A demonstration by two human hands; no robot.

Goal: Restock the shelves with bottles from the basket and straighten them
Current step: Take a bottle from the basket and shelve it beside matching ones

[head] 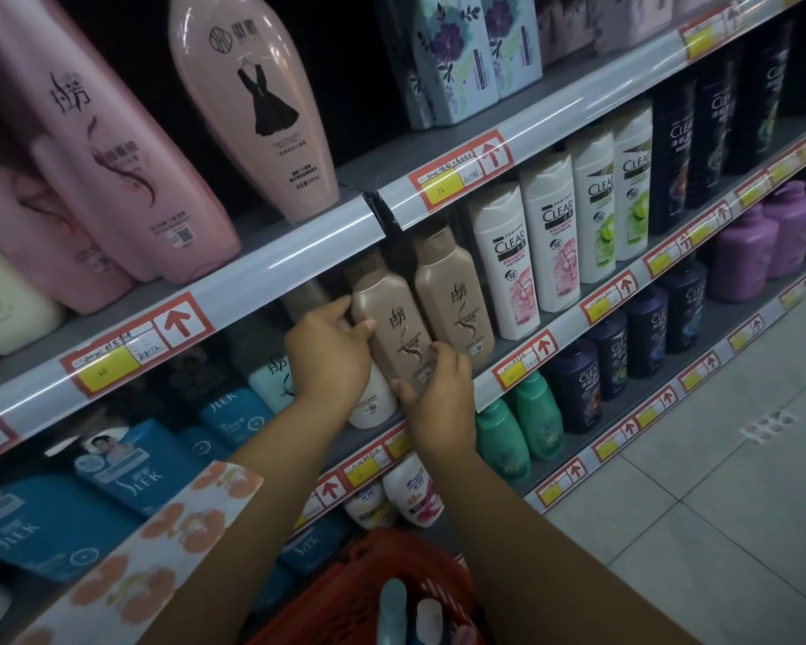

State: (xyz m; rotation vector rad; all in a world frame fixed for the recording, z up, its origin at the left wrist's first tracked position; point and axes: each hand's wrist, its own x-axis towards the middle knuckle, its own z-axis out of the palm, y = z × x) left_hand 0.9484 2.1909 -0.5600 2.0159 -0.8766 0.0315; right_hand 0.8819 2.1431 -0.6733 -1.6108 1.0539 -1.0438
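Both hands hold a tan bottle (394,325) with a brown cap on the second shelf (522,365). My left hand (329,353) grips its upper left side, thumb across the front. My right hand (438,388) grips its lower part, fingers curled round the base. A matching tan bottle (457,295) stands just to its right. A white bottle (375,402) sits partly hidden behind my left hand. The red basket (368,584) hangs at the bottom, with a teal bottle (392,612) and a pale bottle (431,619) inside.
White Clear bottles (550,235) and dark Clear bottles (713,142) fill the same shelf to the right. Large pink bottles (252,100) stand on the shelf above. Blue Slek packs (131,472) and green bottles (522,425) sit lower. Tiled floor (717,505) lies at right.
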